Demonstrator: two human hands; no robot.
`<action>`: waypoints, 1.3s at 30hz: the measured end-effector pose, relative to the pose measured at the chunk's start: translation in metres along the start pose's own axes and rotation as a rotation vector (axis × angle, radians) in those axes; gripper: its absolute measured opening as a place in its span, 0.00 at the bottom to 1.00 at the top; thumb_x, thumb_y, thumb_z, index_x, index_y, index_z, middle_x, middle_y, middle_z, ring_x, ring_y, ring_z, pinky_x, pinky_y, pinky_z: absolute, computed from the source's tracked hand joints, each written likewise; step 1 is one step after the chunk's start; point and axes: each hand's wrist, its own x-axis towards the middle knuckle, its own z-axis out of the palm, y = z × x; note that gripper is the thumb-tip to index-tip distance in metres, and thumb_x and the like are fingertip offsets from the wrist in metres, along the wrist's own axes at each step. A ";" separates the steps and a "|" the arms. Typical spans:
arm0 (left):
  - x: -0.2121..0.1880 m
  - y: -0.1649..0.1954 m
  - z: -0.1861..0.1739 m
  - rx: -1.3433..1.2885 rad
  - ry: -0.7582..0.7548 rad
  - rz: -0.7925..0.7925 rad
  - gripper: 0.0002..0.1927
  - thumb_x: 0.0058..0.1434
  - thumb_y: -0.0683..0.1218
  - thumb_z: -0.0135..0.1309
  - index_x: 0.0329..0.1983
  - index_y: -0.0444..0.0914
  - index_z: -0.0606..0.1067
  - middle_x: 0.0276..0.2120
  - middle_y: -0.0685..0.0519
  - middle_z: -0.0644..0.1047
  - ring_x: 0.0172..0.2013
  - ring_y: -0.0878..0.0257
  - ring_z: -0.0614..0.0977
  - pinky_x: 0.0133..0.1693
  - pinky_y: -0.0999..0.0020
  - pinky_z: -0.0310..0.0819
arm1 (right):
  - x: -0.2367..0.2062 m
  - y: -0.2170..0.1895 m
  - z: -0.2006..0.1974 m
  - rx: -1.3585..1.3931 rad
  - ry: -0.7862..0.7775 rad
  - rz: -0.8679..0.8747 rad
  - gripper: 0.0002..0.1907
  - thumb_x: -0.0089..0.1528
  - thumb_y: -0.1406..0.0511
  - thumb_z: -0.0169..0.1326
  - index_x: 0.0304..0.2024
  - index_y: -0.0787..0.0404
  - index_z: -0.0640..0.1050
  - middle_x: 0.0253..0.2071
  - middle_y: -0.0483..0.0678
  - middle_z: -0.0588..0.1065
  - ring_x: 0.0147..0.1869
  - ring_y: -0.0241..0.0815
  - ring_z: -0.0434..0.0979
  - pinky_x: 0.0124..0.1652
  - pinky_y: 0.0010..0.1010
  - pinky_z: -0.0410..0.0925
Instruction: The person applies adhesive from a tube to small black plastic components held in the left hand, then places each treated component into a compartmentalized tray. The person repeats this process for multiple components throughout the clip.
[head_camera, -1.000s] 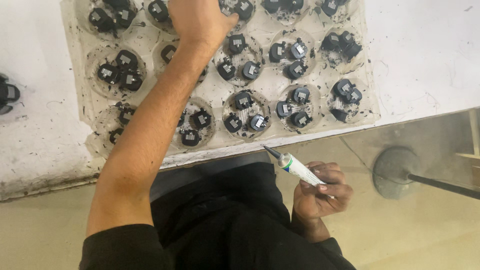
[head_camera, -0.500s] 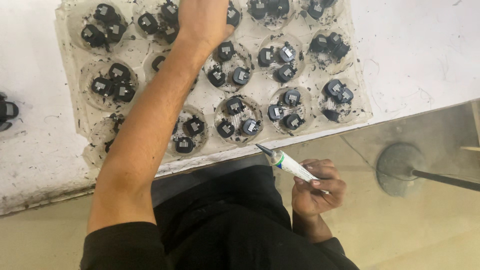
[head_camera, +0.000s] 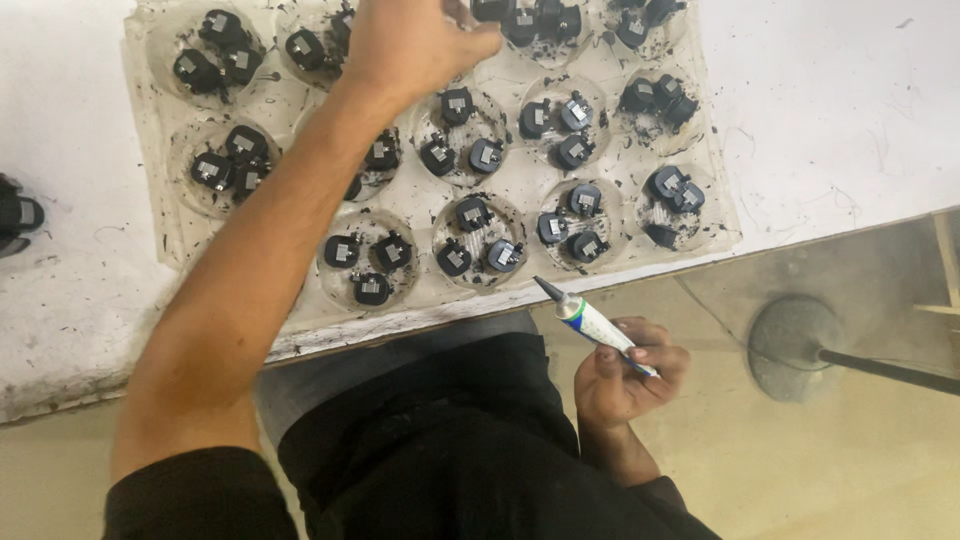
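So the right hand (head_camera: 628, 375) is wrapped around a small white tube (head_camera: 598, 327) with a dark pointed nozzle. The tube's long axis runs on a diagonal, nozzle aimed up and to the left toward the table edge, tail end tucked down into the fist at lower right. Fingers are curled shut around the back half, thumb side up, and the hand sits low, off the table, just above the lap and near the edge. The nozzle tip stops just short of the tray, not touching anything.

The left hand (head_camera: 415, 40) is way out across the table, arm stretched long on a diagonal from the lower left up to the top middle. It rests palm down over the far rows of a clear plastic tray (head_camera: 300, 300), fingers loosely bent over the wells. Can't tell if it's actually pinching anything, the palm hides that.

The tray has round wells, each holding about three small black parts (head_camera: 473, 212) with little grey squares on them. Black crumbs are scattered all over it.

The table (head_camera: 830, 120) is white, scuffed and scratched. Below it is a tan floor, with a round grey stand base (head_camera: 790, 345) and a dark rod running off right.
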 end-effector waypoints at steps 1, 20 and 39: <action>-0.018 0.011 -0.010 -0.252 -0.038 -0.101 0.14 0.59 0.44 0.65 0.47 0.38 0.80 0.34 0.48 0.85 0.35 0.63 0.88 0.37 0.65 0.83 | 0.000 0.000 0.000 0.039 0.014 0.042 0.17 0.65 0.72 0.64 0.47 0.59 0.68 0.41 0.54 0.74 0.47 0.43 0.75 0.50 0.30 0.70; -0.303 0.108 -0.067 -1.183 0.357 -0.452 0.22 0.54 0.27 0.64 0.52 0.31 0.75 0.49 0.44 0.80 0.46 0.60 0.84 0.47 0.65 0.88 | -0.019 -0.036 0.056 -0.019 -0.364 0.030 0.18 0.56 0.78 0.64 0.35 0.57 0.68 0.39 0.54 0.78 0.45 0.50 0.80 0.39 0.38 0.79; -0.321 0.118 -0.083 -0.769 0.428 -0.366 0.26 0.56 0.27 0.63 0.58 0.35 0.78 0.52 0.47 0.77 0.45 0.64 0.85 0.47 0.72 0.86 | -0.016 -0.061 0.074 -0.286 -0.588 -0.253 0.19 0.53 0.79 0.65 0.32 0.60 0.68 0.36 0.54 0.76 0.43 0.49 0.81 0.41 0.43 0.82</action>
